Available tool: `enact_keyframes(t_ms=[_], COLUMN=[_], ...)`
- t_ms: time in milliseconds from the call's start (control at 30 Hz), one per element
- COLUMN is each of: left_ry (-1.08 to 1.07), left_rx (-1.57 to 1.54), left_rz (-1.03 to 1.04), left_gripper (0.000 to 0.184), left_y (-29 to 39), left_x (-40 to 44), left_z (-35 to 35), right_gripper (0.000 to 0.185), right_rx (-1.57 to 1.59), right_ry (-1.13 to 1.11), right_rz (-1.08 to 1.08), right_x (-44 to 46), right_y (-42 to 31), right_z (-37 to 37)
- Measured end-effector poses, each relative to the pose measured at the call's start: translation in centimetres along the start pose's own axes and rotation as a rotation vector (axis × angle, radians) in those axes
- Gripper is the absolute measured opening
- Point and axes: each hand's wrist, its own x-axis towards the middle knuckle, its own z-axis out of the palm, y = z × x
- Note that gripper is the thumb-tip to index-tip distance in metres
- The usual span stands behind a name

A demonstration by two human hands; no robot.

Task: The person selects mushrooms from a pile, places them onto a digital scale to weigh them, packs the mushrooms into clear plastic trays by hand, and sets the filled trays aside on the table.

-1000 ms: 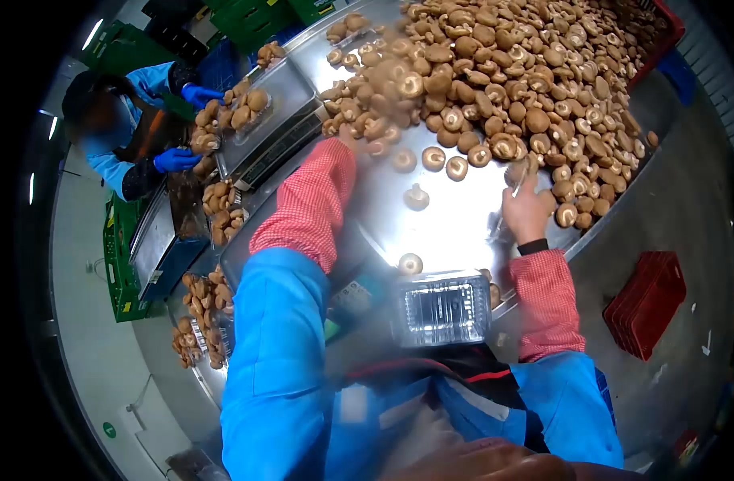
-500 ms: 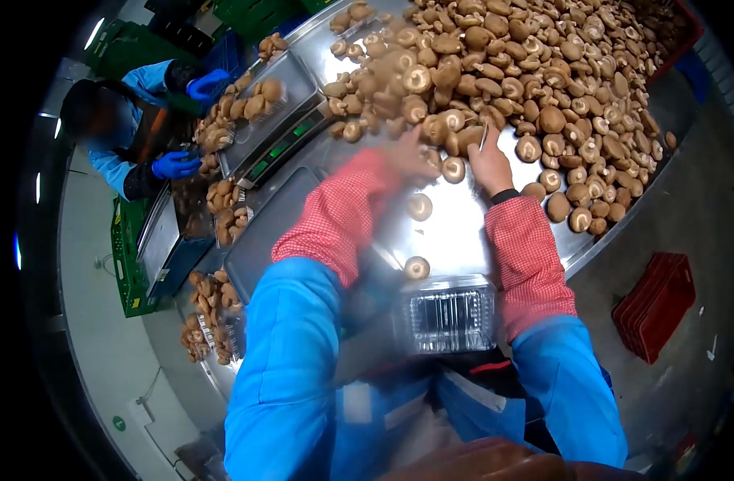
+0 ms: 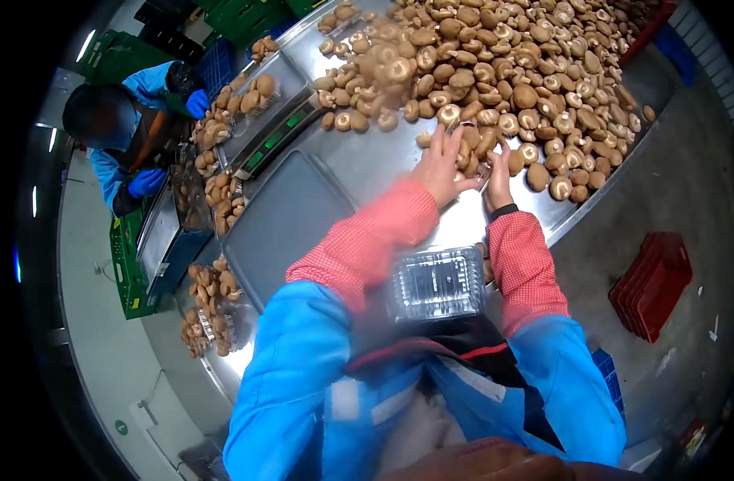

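Note:
A clear plastic punnet (image 3: 481,171) with brown shiitake mushrooms (image 3: 470,152) in it is between my hands at the near edge of a big mushroom pile (image 3: 524,97). My left hand (image 3: 441,174) curves round its left side, thumb along the near edge and fingertips by the mushrooms. On the right side, my right hand (image 3: 499,181) grips the punnet with upright fingers. Parts of the punnet are hidden by the hands and mushrooms. Close to my body stands a stack of clear punnets (image 3: 437,284).
A grey tray (image 3: 291,220) lies left on the metal table (image 3: 383,156). Beyond it are scales (image 3: 275,140) with green displays and filled packs (image 3: 223,192). A blue-gloved co-worker (image 3: 114,132) stands at the left. Red crates (image 3: 651,284) are on the floor at right.
My left hand has moved from the pile's edge to the punnet's left side. Loose mushrooms on the bare metal before me are no longer visible there. The view has shifted slightly.

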Motion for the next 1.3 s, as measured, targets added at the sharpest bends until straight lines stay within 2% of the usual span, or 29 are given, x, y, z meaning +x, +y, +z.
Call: enact_keyframes(t_ms=[100, 133, 167, 233, 267, 367, 400, 700, 800, 833, 900, 933, 967, 1033, 1067, 1100, 1133, 1167, 1200, 1233, 1300], left_ry=[-0.109, -0.110, -0.066, 0.028, 0.006, -0.182, -0.174, -0.114, -0.051, 0.028, 0.185, 0.217, 0.187, 0.158, 0.188, 0.220, 0.214, 0.214, 0.223, 0.213, 0.165], left_rx=[0.309, 0.256, 0.005, -0.495, -0.531, -0.745, -0.783, -0.983, -1.180, -1.159, -1.115, -1.136, -1.150, -1.136, -1.094, -1.053, -1.011, -0.969, -0.961, -0.932, -0.877], left_rz=[-0.010, -0.039, -0.116, -0.267, -0.373, -0.487, -0.477, -0.459, -0.546, -0.576, -0.630, -0.667, -0.632, -0.580, -0.594, -0.605, -0.608, -0.611, -0.635, -0.626, -0.654], left_gripper=[0.098, 0.084, 0.078, 0.068, 0.055, 0.050, 0.049, 0.047, 0.046, 0.045, 0.044, 0.042, 0.041, 0.042, 0.043, 0.044, 0.042, 0.041, 0.039, 0.037, 0.039], left_y=[3.8, 4.0, 2.2, -1.5, -1.9, -2.7, -2.3, 1.5, 0.4, 0.1, -0.6, -1.9, -3.5, -5.9, -6.4, -6.9, -8.6, -10.5, -11.9, -12.6, -15.1], left_x=[-2.6, -2.8, -2.7, -3.2, -4.0, -5.4, -6.2, -10.1, -11.8, -12.3, -13.2, -13.8, -14.6, -16.5, -17.5, -18.3, -19.3, -20.4, -21.4, -22.3, -24.2], left_z=[-4.0, -5.1, -4.4, -2.8, -3.0, -4.4, -4.8, -9.6, -10.5, -10.6, -10.8, -11.1, -12.0, -14.3, -15.6, -17.0, -18.1, -19.1, -19.9, -20.9, -22.1], right_gripper=[0.061, 0.061, 0.061, 0.067, 0.068, 0.067, 0.065, 0.059, 0.060, 0.061, 0.060, 0.058, 0.053, 0.049, 0.047, 0.048, 0.048, 0.046, 0.050, 0.038, 0.030], right_rx=[0.034, -0.015, 0.043, 0.004, 0.014, -0.083, -0.065, -0.009, -0.015, -0.141, -0.256, -0.289, -0.371, -0.732, -1.261, -1.633, -1.838, -1.875, -1.782, -1.510, -1.350], right_ry=[0.033, 0.055, 0.003, -0.005, -0.032, -0.016, -0.042, -0.128, -0.199, -0.188, -0.336, -0.380, -0.419, -0.430, -0.391, -0.402, -0.451, -0.539, -0.610, -0.806, -0.775], right_rz=[0.024, 0.031, -0.030, 0.000, -0.038, -0.045, 0.025, -0.133, -0.115, -0.066, -0.212, 0.008, 0.088, 0.028, -0.133, -0.161, 0.012, 0.148, 0.088, -0.043, 0.261], right_x=[-2.3, -3.3, -3.6, -5.5, -6.2, -6.8, -7.6, -7.4, -9.2, -10.1, -9.0, -10.4, -10.0, -8.3, -8.2, -8.2, -8.7, -8.6, -8.3, -6.1, -7.3], right_y=[-1.7, -2.7, -3.1, -4.5, -4.9, -4.7, -5.6, -3.5, -3.7, -4.1, -2.2, -4.5, -5.0, -5.1, -5.5, -5.3, -5.5, -4.9, -2.8, 0.6, -0.9], right_z=[0.0, 0.2, 0.2, 1.0, 1.5, 1.9, 2.4, 3.8, 6.5, 7.4, 7.4, 8.0, 7.3, 4.7, 3.5, 1.8, 0.6, -1.1, -4.3, -9.2, -8.0])
